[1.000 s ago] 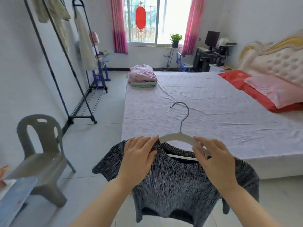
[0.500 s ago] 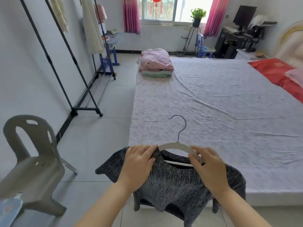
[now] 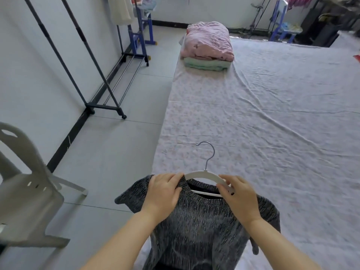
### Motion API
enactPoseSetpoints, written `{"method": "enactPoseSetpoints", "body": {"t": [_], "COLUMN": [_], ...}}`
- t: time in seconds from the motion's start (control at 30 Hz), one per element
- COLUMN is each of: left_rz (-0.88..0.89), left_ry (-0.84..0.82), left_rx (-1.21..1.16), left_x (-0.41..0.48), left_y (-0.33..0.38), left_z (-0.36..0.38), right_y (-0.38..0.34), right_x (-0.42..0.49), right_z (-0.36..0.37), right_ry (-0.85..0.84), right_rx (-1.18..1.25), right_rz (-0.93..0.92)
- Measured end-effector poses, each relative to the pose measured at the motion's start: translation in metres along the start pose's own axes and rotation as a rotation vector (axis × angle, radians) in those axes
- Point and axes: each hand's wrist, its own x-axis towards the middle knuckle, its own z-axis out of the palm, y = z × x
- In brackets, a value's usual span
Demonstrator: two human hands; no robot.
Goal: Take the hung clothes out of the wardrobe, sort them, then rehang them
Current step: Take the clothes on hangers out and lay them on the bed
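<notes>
Over the bed point(image 3: 272, 123), hands point(image 3: 162, 193) point(image 3: 238, 196) hide the hanger point(image 3: 204, 173) ends; sweater point(image 3: 198, 223) hem cropped.

Bed point(image 3: 272, 123) fills right half, pale floral sheet, wrinkled. Folded pink quilt point(image 3: 209, 40) stacked on folded green blanket point(image 3: 206, 65) at bed's far left corner, upper centre. Grey plastic chair point(image 3: 25, 201) lower left on grey tiled floor point(image 3: 116, 152). Black baseboard point(image 3: 66, 145) along left wall. Blue stool point(image 3: 282, 30) upper right, dark desk point(image 3: 321, 30) beside it, blurred

Grey-black knit sweater point(image 3: 204, 227) on white hanger point(image 3: 206, 175), over bed edge
</notes>
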Motion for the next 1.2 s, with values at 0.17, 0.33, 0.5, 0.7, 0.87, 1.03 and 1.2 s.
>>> {"method": "enactPoseSetpoints", "body": {"t": [0.17, 0.33, 0.5, 0.7, 0.87, 1.03, 1.2], "left_rz": [-0.086, -0.173, -0.269, -0.295, -0.253, -0.171, -0.047], "left_ry": [-0.072, -0.147, -0.244, -0.327, -0.333, -0.323, -0.354], "left_rx": [0.039, 0.048, 0.086, 0.109, 0.138, 0.177, 0.221], "left_x": [0.058, 0.098, 0.111, 0.104, 0.107, 0.112, 0.111], "left_y": [-0.025, -0.048, -0.059, -0.048, -0.026, 0.008, 0.040], "left_z": [0.041, 0.078, 0.113, 0.126, 0.106, 0.071, 0.040], "right_y": [0.039, 0.072, 0.099, 0.126, 0.119, 0.095, 0.066], "right_x": [0.063, 0.116, 0.136, 0.095, 0.077, 0.066, 0.049], "right_z": [0.031, 0.073, 0.113, 0.119, 0.091, 0.048, 0.006], "right_ry": [-0.105, -0.113, -0.288, -0.439, -0.431, -0.338, -0.261], "right_rx": [0.000, -0.062, -0.232, -0.314, -0.280, -0.270, -0.286], "right_rz": [0.042, 0.052, 0.155, 0.162, 0.200, 0.217, 0.243]}}
